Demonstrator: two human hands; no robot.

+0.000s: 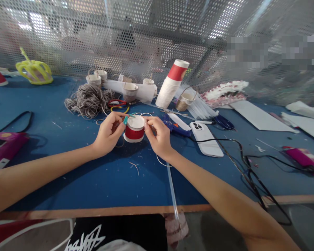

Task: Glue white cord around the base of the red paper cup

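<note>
Near the middle of the blue counter [99, 181], two bare hands meet around a small cut-down paper cup [134, 129], red-banded with a white top, held just above the surface. On the cup's left side, the left hand [108, 134] pinches it with thumb and fingertips, a small teal clip or tool tip [125, 120] showing between its fingers and the cup's rim. At the cup's right side, the right hand [159, 137] has its fingers curled and its fingertips pressed to the cup wall. Both forearms reach in from the near edge. Just behind the hands lie red-and-yellow handled scissors [117, 104] and, farther toward the back edge, a loose bundle of grey twine [89, 99]. Beside the twine, small cups with wire handles [129, 91] stand along the back, and a tall stack of white paper cups [172, 83] with a red-banded one on top leans there too. Right of the hands rest a blue glue gun [176, 127] and a white phone [206, 139] face down, with a black cable [240, 153] trailing toward the right near corner. At the far left corner sits a yellow-green crown-shaped object [34, 70]. Pink boxes [5, 148] lie at the left and right edges. A perforated metal screen [146, 31] stands behind the counter.
</note>
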